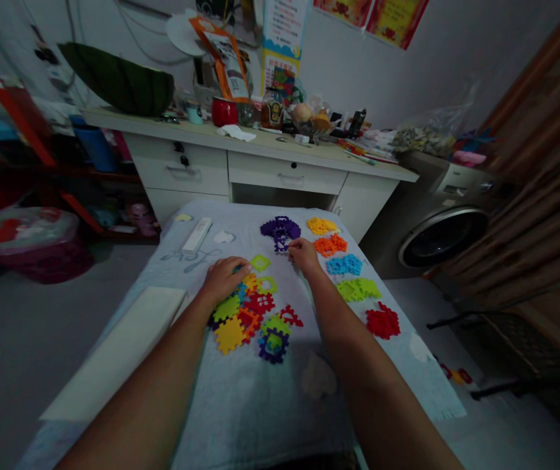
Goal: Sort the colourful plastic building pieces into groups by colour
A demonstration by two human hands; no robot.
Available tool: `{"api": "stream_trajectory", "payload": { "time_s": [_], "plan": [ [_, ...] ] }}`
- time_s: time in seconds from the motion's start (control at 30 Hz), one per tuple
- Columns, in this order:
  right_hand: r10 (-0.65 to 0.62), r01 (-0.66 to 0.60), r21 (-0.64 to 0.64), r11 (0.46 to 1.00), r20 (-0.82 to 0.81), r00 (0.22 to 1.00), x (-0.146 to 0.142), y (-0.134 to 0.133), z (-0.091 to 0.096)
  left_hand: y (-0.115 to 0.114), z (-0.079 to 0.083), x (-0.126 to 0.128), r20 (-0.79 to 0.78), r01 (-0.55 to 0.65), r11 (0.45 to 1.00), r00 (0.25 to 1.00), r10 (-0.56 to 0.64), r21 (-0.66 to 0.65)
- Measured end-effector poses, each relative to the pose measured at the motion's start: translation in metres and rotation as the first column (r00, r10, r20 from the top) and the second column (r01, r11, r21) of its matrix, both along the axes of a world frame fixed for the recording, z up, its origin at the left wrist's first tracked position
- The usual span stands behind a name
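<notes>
The right hand (303, 253) is pinched narrow, fingertips closed on a purple notched plastic tile (281, 246). That tile lies just left of the hand, touching the near edge of the purple tile pile (280, 228). The left hand (224, 279) rests palm down on the far side of a mixed heap of coloured plastic tiles (250, 316). Its fingers curl over a teal piece, but I cannot tell whether they grip it. Right of the right hand, well-separated piles run toward the person: yellow (322, 226), orange (330, 245), blue (344, 265), green (358, 288), red (382, 322). All lie on the bench's pale blue towel (241, 398).
</notes>
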State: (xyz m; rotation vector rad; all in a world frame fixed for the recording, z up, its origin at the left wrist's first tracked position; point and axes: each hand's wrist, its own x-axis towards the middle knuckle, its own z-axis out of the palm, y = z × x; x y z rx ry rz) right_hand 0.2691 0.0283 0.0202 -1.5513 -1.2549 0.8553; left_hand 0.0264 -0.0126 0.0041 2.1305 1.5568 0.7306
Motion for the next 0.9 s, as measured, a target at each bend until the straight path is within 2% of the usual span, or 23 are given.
{"api": "stream_trajectory", "payload": {
  "time_s": [0.1,0.27,0.47,0.6,0.73,0.8,0.9],
  "plan": [
    [-0.026,0.025,0.021,0.999,0.011,1.000,-0.012,0.024,-0.007,-0.001,0.002,0.001,0.005,-0.004,1.000,1.000,0.004,-0.010],
    [-0.068,0.065,-0.029,0.997,-0.099,0.993,-0.025,0.044,-0.008,-0.004,0.006,0.003,-0.002,-0.017,1.000,1.000,0.017,-0.023],
    [-0.124,0.116,-0.054,0.992,-0.182,0.975,-0.031,0.048,-0.012,-0.004,0.006,0.003,-0.004,-0.031,0.999,1.000,0.031,-0.015],
    [-0.107,0.107,0.016,0.994,-0.050,0.993,-0.025,0.039,-0.012,-0.005,0.006,0.003,-0.001,-0.022,1.000,1.000,0.022,-0.013],
    [-0.003,-0.009,0.087,0.996,0.146,0.989,-0.017,0.023,-0.009,-0.006,0.008,0.005,-0.012,-0.035,0.999,0.999,0.035,-0.028],
    [0.121,-0.146,0.096,0.985,0.230,0.966,-0.017,0.015,-0.008,-0.006,0.009,0.005,-0.023,-0.047,0.998,0.999,0.047,-0.031],
    [0.323,-0.365,0.049,0.930,0.366,0.873,-0.019,0.005,-0.006,-0.006,0.010,0.006,-0.031,-0.061,0.998,0.998,0.060,-0.028]
  ]
}}
